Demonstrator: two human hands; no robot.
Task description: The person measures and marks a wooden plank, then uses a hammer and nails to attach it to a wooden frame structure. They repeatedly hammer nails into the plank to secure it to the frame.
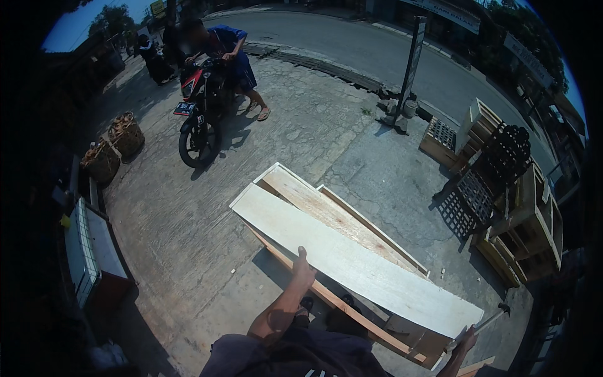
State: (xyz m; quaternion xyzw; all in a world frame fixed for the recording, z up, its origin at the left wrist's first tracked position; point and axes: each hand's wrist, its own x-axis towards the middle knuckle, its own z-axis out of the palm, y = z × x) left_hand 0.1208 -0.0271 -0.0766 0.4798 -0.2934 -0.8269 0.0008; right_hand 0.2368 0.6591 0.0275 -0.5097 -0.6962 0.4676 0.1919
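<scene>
A long wooden frame or box (pixel 295 182) with light boards rests in front of me, slanting from the upper left to the lower right. A pale white board (pixel 352 256) lies across its top. My left hand (pixel 304 271) grips the board's near edge, with its thumb up on the top face and the other fingers hidden beneath. At the right end, my right hand (pixel 465 344) is closed around the handle of a hammer (pixel 490 319), close beside the board's corner. The hammer's dark head points away to the right.
Ahead, a person (pixel 229 53) in blue pushes a red and black motorcycle (pixel 200 119). Two filled baskets (pixel 127 135) stand at the left, near a white-topped box (pixel 100 242). Wooden crates (pixel 534 220) and dark plastic crates (pixel 477 191) are stacked right. A signpost (pixel 409 72) borders the road.
</scene>
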